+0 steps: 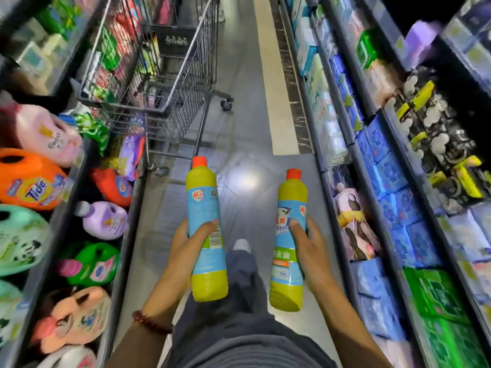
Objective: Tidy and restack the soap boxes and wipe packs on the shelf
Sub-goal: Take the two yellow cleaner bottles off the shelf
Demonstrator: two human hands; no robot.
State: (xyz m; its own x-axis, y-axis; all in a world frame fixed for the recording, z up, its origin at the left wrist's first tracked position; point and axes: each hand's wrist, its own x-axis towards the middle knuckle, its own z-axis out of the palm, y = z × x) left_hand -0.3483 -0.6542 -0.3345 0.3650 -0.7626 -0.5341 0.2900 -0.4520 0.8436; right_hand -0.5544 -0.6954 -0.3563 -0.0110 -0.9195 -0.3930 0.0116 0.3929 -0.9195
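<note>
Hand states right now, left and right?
Left hand: closed, holding the left orange-capped yellow bottle.
Right hand: closed, holding the right orange-capped yellow bottle.

Bright overhead store lighting, white glare patch on the glossy floor (248, 179). Strong fisheye bending toward the edges. Heavy motion blur over the right shelves (398, 155) and shopping cart (159, 75); crispest on the left yellow bottle (204, 197) and right yellow bottle (291, 208) at centre. Black falloff in the top-right corner
</note>
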